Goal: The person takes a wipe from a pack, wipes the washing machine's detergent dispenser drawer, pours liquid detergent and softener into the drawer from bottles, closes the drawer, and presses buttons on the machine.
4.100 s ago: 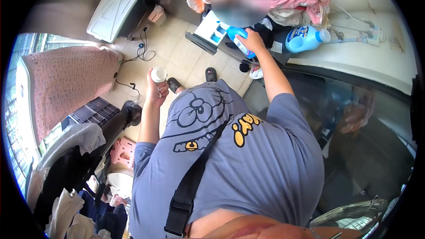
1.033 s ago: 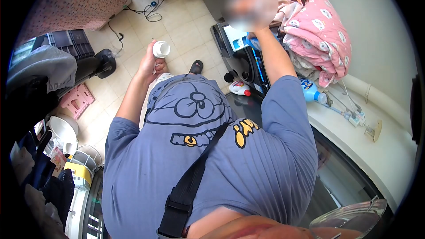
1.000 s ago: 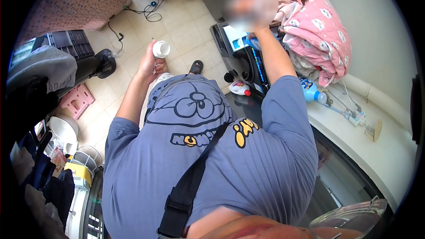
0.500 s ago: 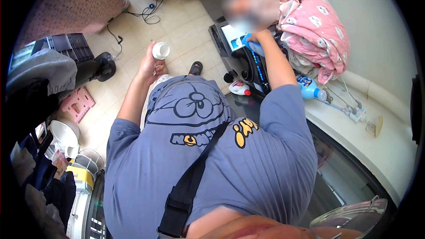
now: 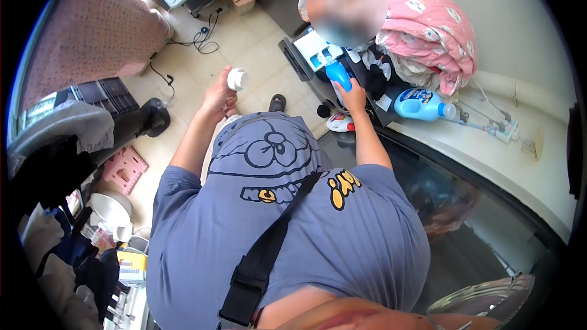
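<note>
My left hand (image 5: 218, 96) is closed around a white bottle cap (image 5: 238, 79), held out over the floor. My right hand (image 5: 353, 96) grips a blue bottle (image 5: 337, 74). That bottle is tilted, its neck toward the pulled-out detergent drawer (image 5: 309, 47), which has a white top and blue compartments. Whether liquid runs from the bottle is too small to make out. Just below my right hand lies a white bottle with a red cap (image 5: 340, 123). A larger light-blue detergent bottle (image 5: 422, 105) lies on the ledge to the right.
A pink patterned quilt (image 5: 428, 27) and other laundry are heaped beyond the drawer. Cables and a power strip (image 5: 507, 132) rest on the white ledge (image 5: 489, 174). On the left are a pink folding stool (image 5: 124, 169), a white basin (image 5: 111, 209) and a black cord (image 5: 205, 40) across the tiles.
My right hand has drawn back toward me, and the blue bottle now shows more fully, neck at the drawer. The washer's lit panel no longer shows. My left hand still holds the cap.
</note>
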A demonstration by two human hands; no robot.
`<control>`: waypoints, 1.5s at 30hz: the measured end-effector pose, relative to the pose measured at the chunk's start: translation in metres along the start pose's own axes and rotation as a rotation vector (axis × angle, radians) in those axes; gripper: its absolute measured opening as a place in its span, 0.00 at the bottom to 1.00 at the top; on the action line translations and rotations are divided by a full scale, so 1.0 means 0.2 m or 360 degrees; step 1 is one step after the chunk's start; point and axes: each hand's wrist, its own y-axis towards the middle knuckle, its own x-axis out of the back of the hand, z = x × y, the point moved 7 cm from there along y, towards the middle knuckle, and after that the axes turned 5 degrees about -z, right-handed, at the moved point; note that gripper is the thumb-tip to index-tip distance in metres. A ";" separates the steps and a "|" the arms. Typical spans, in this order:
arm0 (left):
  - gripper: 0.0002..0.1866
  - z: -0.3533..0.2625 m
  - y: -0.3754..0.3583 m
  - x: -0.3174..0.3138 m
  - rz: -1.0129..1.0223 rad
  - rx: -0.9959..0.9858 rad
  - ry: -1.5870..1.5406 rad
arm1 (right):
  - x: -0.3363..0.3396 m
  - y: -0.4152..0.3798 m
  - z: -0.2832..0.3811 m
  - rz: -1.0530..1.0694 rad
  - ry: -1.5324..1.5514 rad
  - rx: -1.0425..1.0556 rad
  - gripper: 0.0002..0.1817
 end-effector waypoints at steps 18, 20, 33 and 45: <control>0.23 -0.35 -0.51 -1.30 0.0479 -0.1548 0.1190 | 0.94 -0.61 0.54 -0.1009 0.0664 0.0620 0.28; 0.25 -0.34 -0.63 -1.37 0.0575 -0.1467 0.1549 | 1.02 -0.63 0.61 -0.1035 0.0637 0.0737 0.28; 0.34 -0.34 -0.85 -1.52 0.1438 -0.1494 0.1604 | 1.25 -0.63 0.56 -0.0274 0.1290 0.0488 0.24; 0.08 -0.31 -0.33 -1.15 0.0559 -0.0806 0.0697 | 1.32 -0.81 0.05 -0.1277 0.1141 -0.0094 0.24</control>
